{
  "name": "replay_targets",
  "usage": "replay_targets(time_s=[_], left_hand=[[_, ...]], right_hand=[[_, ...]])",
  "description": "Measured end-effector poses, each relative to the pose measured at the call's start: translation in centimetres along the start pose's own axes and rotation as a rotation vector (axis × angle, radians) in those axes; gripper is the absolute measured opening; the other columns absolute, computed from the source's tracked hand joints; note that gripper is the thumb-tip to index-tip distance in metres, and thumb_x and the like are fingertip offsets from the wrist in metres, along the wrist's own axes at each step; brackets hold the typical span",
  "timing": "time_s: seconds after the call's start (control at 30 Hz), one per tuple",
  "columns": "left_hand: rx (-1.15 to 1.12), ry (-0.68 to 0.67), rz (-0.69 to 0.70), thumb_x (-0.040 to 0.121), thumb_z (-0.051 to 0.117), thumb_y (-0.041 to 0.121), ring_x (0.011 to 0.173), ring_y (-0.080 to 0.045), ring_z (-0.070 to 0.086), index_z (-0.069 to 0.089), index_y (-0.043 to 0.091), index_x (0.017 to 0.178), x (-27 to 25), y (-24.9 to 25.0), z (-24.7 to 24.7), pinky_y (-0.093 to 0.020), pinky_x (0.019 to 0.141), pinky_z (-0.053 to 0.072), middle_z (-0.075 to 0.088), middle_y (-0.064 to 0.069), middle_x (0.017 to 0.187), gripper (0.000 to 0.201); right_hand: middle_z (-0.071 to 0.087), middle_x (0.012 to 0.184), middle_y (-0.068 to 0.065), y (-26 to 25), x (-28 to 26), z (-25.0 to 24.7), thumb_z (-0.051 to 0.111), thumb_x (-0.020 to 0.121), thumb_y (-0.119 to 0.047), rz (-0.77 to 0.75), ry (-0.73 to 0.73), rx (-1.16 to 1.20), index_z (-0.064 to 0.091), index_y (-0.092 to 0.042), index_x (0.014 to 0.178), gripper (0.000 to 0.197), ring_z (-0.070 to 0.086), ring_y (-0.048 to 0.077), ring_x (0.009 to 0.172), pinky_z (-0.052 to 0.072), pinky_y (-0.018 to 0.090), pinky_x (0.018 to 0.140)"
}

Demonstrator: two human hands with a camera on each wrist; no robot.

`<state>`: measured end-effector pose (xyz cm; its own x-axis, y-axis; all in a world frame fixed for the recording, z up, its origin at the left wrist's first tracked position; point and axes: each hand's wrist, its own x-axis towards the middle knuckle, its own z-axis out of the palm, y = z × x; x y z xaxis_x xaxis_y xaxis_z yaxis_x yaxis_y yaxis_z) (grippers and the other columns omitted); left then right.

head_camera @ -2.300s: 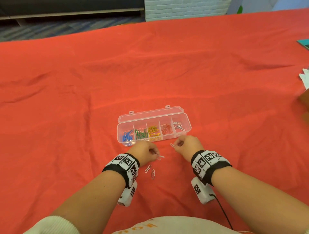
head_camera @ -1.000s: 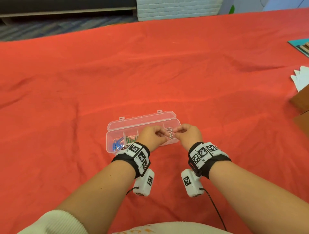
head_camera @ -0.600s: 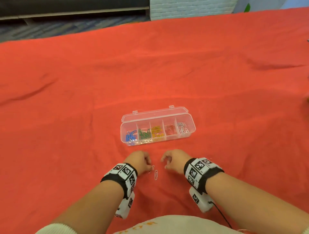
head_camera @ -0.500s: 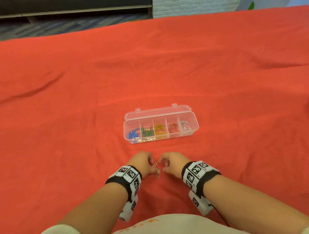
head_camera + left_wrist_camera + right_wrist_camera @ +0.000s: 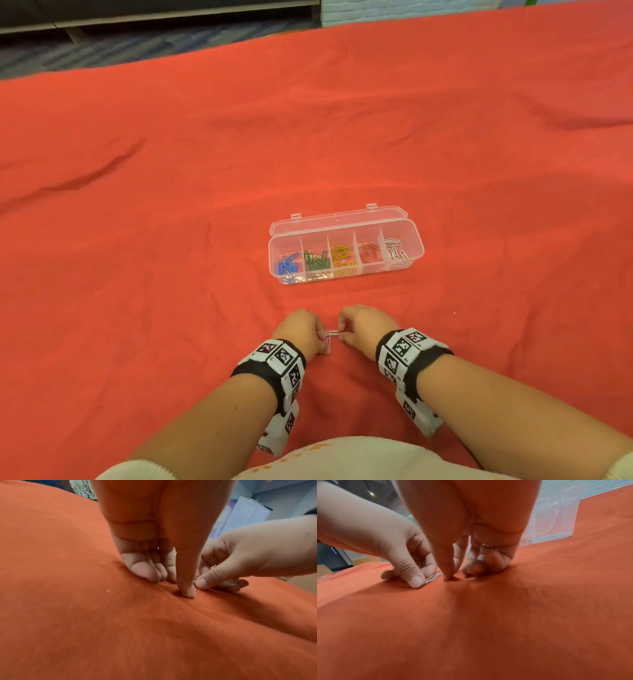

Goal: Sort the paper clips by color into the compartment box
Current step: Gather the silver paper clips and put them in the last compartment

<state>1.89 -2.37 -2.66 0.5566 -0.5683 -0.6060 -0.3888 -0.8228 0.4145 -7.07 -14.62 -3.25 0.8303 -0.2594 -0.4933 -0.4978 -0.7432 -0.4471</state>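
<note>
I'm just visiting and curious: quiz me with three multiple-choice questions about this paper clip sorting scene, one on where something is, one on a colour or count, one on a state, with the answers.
1. Where do the white paper clips sit in the clear plastic compartment box?
A. far-left compartment
B. middle compartment
C. far-right compartment

2. How many compartments does the box have?
A. three
B. five
C. eight

3. What is the state of the box's lid?
A. open, folded back
B. shut and latched
C. lying apart on the red cloth

Answers:
1. C: the white clips lie at the box's right end, beyond the red ones.
2. B: four dividers make five sections, holding blue, green, yellow, red and white clips.
3. A: the lid stands hinged open behind the compartments.
</note>
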Motion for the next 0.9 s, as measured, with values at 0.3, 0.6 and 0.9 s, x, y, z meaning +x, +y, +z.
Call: replay_targets(time_s=[0.3, 0.6, 0.9], left_hand=[[0.048, -0.024, 0.020, 0.072, 0.061, 0.016, 0.085, -0.022, 0.067, 0.060, 0.022, 0.067, -0.3, 0.9, 0.5, -0.032, 0.079, 0.056, 0.073, -0.005, 0.088, 0.008], [-0.088, 0.074, 0.216, 0.071, 0.064, 0.009, 0.065, -0.015, 0.054, 0.058, 0.022, 0.070, 1.3, 6.4, -1.5, -0.025, 0.064, 0.045, 0.057, 0.003, 0.068, 0.014], [-0.343, 0.383, 0.204, 0.080, 0.063, 0.014, 0.066, -0.015, 0.055, 0.058, 0.022, 0.075, 4.8, 13.7, -4.2, -0.025, 0.062, 0.043, 0.056, 0.007, 0.066, 0.009]], right_hand=[[0.063, 0.114, 0.006, -0.5, -0.3, -0.1, 0.052, 0.086, -0.019, 0.055, -0.008, -0.028, 0.062, -0.017, 0.095, 0.013, 0.060, 0.025, 0.105, 0.046, 0.033, 0.090], [0.064, 0.081, 0.003, 3.6, -1.1, -4.7, 0.055, 0.082, -0.019, 0.240, 0.239, 0.253, 0.063, -0.019, 0.082, 0.008, 0.060, 0.021, 0.079, 0.047, 0.028, 0.074], [0.062, 0.076, 0.003, 7.3, -0.4, -11.3, 0.065, 0.078, -0.019, 0.338, 0.523, 0.455, 0.060, -0.018, 0.072, 0.008, 0.056, 0.019, 0.071, 0.039, 0.025, 0.065]])
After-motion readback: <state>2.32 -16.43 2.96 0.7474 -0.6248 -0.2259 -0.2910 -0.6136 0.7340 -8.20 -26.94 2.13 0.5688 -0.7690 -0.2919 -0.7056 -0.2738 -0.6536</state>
